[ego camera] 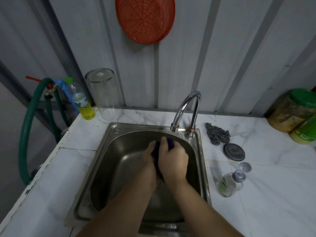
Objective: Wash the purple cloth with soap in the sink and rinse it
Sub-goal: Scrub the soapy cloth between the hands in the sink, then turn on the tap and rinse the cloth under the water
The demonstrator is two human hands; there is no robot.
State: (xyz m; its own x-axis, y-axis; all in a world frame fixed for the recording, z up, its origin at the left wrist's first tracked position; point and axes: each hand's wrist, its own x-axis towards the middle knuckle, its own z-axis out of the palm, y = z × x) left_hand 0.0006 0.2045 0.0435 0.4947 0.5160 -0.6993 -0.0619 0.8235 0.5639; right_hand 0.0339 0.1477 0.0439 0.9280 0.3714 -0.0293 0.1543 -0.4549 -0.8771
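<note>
The purple cloth [154, 153] is bunched between both my hands over the steel sink [109, 156]. My right hand [172, 159] lies on top, fingers wrapped round the cloth; a purple edge shows past its fingertips. Pressed against the cloth from the left, my left hand [148, 156] is partly hidden by the right one. Both hands hang just below the spout of the curved chrome tap [186, 108]. I cannot tell whether water is running. A clear soap bottle [227, 184] lies on its side on the counter to the right of the sink.
To the right of the sink lie a steel wool scrubber [217, 134], a round metal lid [234, 152] and a green-lidded jar [294, 112]. At the back left stand an upturned glass jar [104, 94], a yellow liquid bottle [82, 101] and a green hose [27, 127]. Red baskets [145, 17] hang on the wall.
</note>
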